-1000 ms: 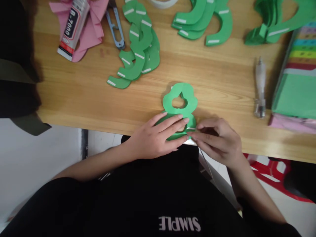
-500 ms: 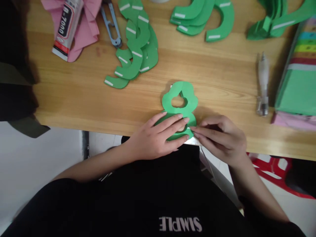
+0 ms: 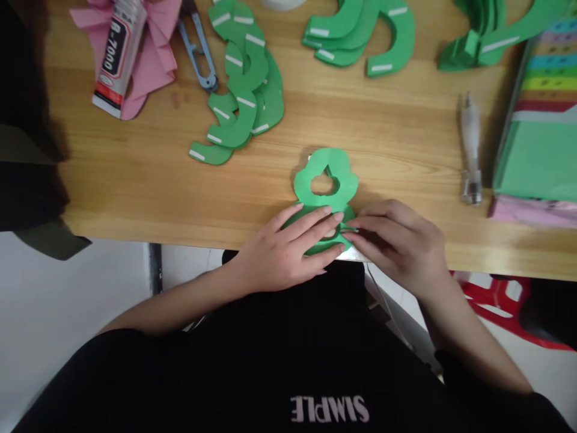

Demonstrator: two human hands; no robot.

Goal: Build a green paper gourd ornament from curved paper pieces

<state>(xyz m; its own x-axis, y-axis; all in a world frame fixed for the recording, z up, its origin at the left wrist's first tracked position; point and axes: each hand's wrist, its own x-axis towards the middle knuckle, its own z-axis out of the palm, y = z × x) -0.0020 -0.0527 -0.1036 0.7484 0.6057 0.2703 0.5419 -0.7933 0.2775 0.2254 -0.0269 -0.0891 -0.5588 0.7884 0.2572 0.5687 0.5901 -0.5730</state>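
Note:
A green paper cutout [image 3: 346,174] shaped like a figure eight lies at the table's front edge, with a hole in its upper loop. My left hand [image 3: 288,246] rests flat over the lower loop, fingers spread and pressing on the paper. At that loop's right side, my right hand [image 3: 399,243] pinches a raised edge of the paper between thumb and fingers. Whether a thin strip is also in the pinch cannot be made out. Part of the lower loop is hidden under my left fingers.
Curved green paper pieces [image 3: 246,114] with white strips lie up left; more green pieces [image 3: 392,36] sit at the back. A glue tube [image 3: 118,57] rests on pink paper [image 3: 157,60], beside a blue-grey tool [image 3: 198,51]. Right are a clear pen [image 3: 471,147] and coloured paper pack [image 3: 541,156].
My right hand has shifted slightly left and up, and the paper edge at its fingertips now stands raised. My left hand stays in place. The whole view has shifted a little.

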